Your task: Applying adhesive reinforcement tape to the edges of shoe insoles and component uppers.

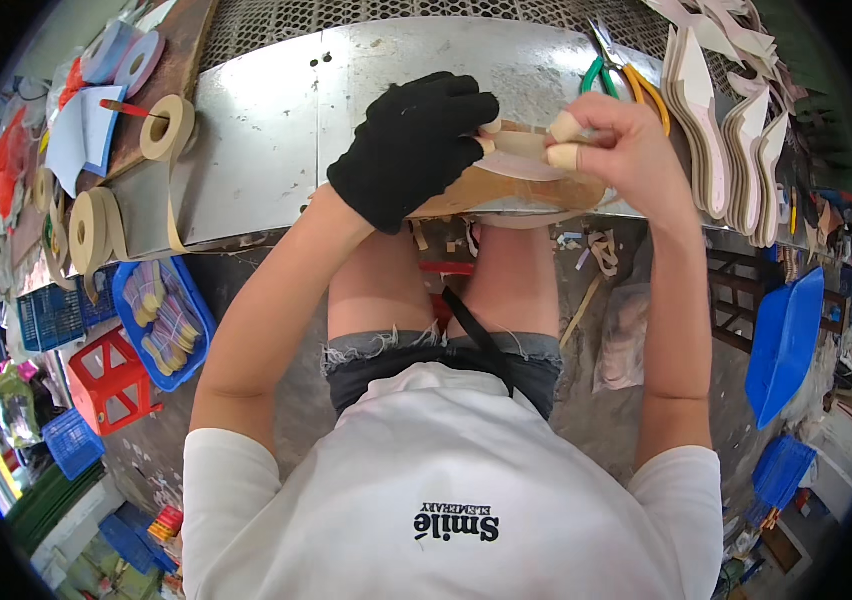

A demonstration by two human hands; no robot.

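Note:
In a black glove with its fingertips poking out in pale covers, my left hand is closed on the near-left end of a thin, pale, insole-shaped piece. My bare right hand, with pale covers on the thumb and forefinger, pinches at the far right end of that piece. Under it lies a brown board at the bench's front edge, above my lap. The gloved fingers hide part of the piece. Whether a thin strip is also between my right fingertips cannot be made out.
Green- and orange-handled scissors lie beyond my right hand. Stacked insole-shaped pieces stand at the right of the metal bench. Tape rolls sit at the left. A blue basket with bundled pieces and a red stool are below left.

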